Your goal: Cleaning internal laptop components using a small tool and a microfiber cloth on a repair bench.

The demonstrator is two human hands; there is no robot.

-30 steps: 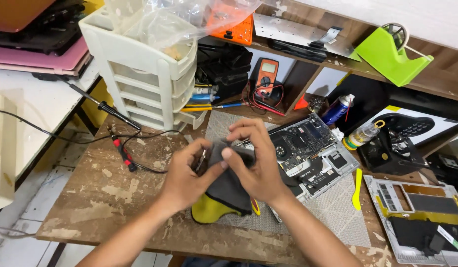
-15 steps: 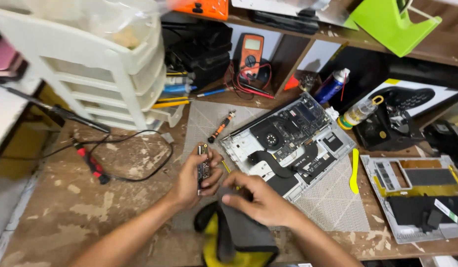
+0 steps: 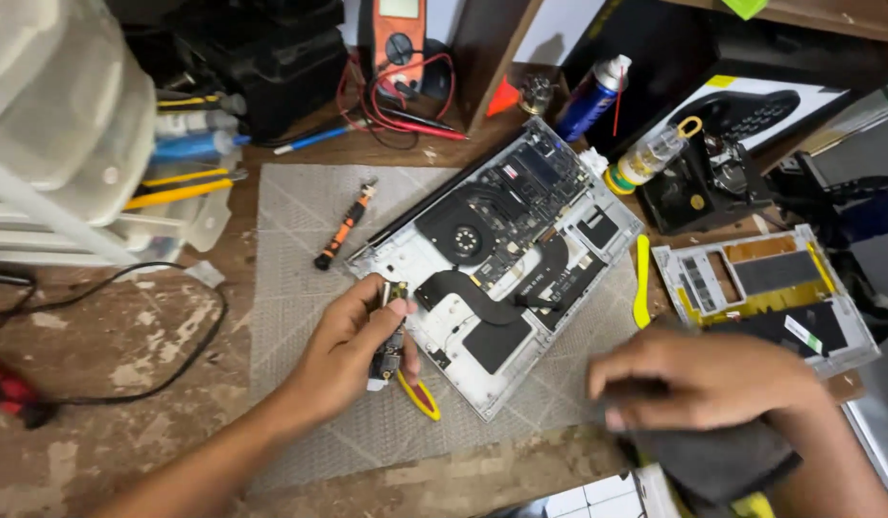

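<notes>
My left hand (image 3: 353, 350) pinches a small circuit board (image 3: 390, 336) upright over the grey work mat (image 3: 300, 240), just left of an opened laptop chassis (image 3: 506, 254) with its fan and black ribbon showing. Under that hand lies a yellow-handled tool (image 3: 420, 397). My right hand (image 3: 708, 376) is at the lower right, blurred, resting on and gripping a dark flat pad (image 3: 717, 459) off the mat's corner.
An orange and black screwdriver (image 3: 345, 226) lies on the mat's upper left. A yellow pry tool (image 3: 642, 280) and a laptop bottom cover (image 3: 765, 293) sit to the right. A multimeter (image 3: 399, 38), spray can (image 3: 592, 96), small bottle (image 3: 647, 155) and white plastic drawers (image 3: 70, 134) line the back.
My right hand has carried the dark pad away to the lower right. My left hand stayed by the laptop's edge with the small board. The camera has moved closer and rightward.
</notes>
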